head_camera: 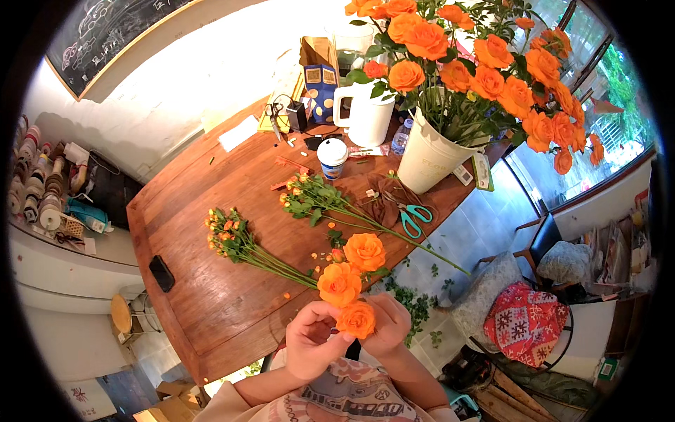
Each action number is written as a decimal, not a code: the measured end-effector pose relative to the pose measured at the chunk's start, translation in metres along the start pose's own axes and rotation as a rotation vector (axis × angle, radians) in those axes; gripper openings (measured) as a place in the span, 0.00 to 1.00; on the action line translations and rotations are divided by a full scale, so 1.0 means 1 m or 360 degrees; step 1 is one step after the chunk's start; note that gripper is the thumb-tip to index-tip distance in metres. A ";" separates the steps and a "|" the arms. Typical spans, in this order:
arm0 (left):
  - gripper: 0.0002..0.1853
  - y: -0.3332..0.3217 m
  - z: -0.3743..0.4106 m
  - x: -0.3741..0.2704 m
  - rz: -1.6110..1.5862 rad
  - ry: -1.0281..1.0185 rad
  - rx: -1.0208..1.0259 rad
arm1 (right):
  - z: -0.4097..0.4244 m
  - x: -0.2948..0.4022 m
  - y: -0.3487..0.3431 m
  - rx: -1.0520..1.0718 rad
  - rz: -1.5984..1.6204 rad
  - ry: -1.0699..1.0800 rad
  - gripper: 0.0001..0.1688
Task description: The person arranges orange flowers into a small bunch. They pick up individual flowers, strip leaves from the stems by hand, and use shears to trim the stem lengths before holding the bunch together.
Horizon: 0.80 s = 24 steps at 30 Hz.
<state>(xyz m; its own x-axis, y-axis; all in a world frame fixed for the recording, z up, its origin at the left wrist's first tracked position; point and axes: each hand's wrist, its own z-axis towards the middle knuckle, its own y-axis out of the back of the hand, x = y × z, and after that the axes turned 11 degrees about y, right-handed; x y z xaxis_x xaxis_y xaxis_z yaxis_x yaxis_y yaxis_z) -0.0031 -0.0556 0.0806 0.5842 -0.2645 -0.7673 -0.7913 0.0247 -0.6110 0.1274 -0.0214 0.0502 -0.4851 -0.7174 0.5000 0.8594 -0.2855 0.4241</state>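
Close to my body, I have a spray of orange roses between my two hands. The thumb and fingers of my left hand are at the lowest bloom, on its left side. My right hand curls around behind that bloom, where the stems are hidden. Just above lie a second open bloom and a small bud. Left of these, a bundle of small orange rosebuds rests on the wooden table, its stems pointing towards my hands. Another budded bunch lies farther back.
A cream bucket of orange roses stands at the back right. Teal-handled scissors lie on a brown cloth. A lidded paper cup, a white jug and a phone are on the table. Leaves litter the floor.
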 end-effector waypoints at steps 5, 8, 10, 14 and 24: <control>0.17 0.003 0.003 0.003 -0.0090 0.0018 -0.0034 | -0.002 0.000 -0.001 0.0035 -0.0026 0.0008 0.14; 0.19 -0.004 0.004 -0.004 -0.0157 0.0121 -0.0186 | -0.003 0.004 0.005 0.0118 0.0379 -0.0389 0.17; 0.20 0.000 0.004 -0.004 -0.0147 0.0141 -0.0179 | 0.010 0.015 0.013 -0.0134 0.0979 -0.0853 0.19; 0.20 0.001 0.004 -0.001 -0.0112 0.0122 -0.0184 | 0.014 0.020 0.028 -0.0243 0.1656 -0.1144 0.23; 0.23 0.012 0.003 0.004 0.0037 0.0024 0.0057 | 0.021 0.033 0.032 -0.0236 0.1712 -0.1311 0.25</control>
<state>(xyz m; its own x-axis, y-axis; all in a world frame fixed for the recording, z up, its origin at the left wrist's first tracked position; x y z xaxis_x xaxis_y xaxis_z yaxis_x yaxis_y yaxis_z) -0.0099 -0.0533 0.0694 0.5629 -0.2779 -0.7784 -0.7974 0.0653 -0.5999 0.1352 -0.0403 0.0963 0.5196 -0.0579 0.8525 0.8540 0.0666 -0.5160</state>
